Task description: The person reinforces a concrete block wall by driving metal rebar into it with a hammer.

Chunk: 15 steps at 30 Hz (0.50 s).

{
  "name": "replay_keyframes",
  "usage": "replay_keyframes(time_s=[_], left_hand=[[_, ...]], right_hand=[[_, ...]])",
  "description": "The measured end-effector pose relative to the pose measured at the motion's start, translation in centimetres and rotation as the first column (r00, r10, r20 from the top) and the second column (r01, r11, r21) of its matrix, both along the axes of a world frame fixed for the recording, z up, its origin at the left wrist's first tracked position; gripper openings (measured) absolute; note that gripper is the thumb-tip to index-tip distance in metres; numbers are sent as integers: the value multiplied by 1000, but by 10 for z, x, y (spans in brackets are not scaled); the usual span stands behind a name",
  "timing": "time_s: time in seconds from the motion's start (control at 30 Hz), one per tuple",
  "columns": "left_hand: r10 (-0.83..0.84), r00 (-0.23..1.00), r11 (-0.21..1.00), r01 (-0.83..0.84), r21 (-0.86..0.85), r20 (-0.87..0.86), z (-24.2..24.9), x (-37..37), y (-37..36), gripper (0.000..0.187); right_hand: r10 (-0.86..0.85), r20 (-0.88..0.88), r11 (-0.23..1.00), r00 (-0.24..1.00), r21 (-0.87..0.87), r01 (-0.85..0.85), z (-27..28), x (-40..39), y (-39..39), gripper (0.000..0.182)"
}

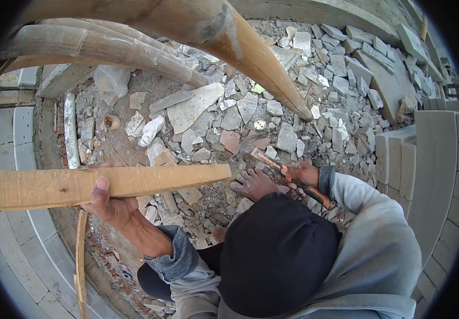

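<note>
My left hand grips a long wooden plank from below, its thumb pressed against the near face. The plank runs in from the left edge and ends in a tapered tip near the middle of the view. On the right, my right hand is closed around the orange-and-black handle of a hammer. The hammer's head points left, close over the rubble, and blurs into it. A bare foot rests on the broken stones between the plank's tip and the hammer. Below it, my dark-clothed knee hides part of the ground.
Broken stone and tile rubble covers the ground. Thick bamboo poles slant across the top. Grey blocks stand at right, and a block wall lines the left. A thin wooden strip leans at lower left.
</note>
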<state>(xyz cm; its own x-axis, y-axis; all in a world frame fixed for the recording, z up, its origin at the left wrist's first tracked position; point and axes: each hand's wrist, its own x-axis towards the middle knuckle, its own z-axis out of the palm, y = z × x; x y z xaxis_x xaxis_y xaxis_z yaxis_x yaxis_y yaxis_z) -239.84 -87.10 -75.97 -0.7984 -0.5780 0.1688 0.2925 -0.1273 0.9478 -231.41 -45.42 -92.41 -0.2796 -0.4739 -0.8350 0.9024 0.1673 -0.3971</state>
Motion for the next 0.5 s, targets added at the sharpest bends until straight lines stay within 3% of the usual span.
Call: replay_keyframes(time_s=[0.13,0.23,0.27,0.37,0.4,0.5], left_hand=[[-32,999,999,32,-19,16,-4,8,-15,42],[-14,1000,1000,14,-23,23,-5,5,-14,41],[-25,1000,1000,25,-18,10,-5,5,-14,41],[-5,999,1000,6,-28,33,-6,11,-20,40],[46,997,998,-44,-46,63,-7,13,-25,39],[73,996,995,-70,-71,51,-4,6,-19,38]], right_hand=[[-327,-43,938,944,108,330,1,-20,7,33],[-291,-50,929,955,222,295,-3,-21,-7,32],[-132,-25,984,991,120,134,5,-14,-10,32],[59,-15,998,998,32,-58,-1,-5,-3,33],[-34,21,999,999,6,34,-1,-7,1,32],[-346,-35,914,938,213,345,5,-25,1,31]])
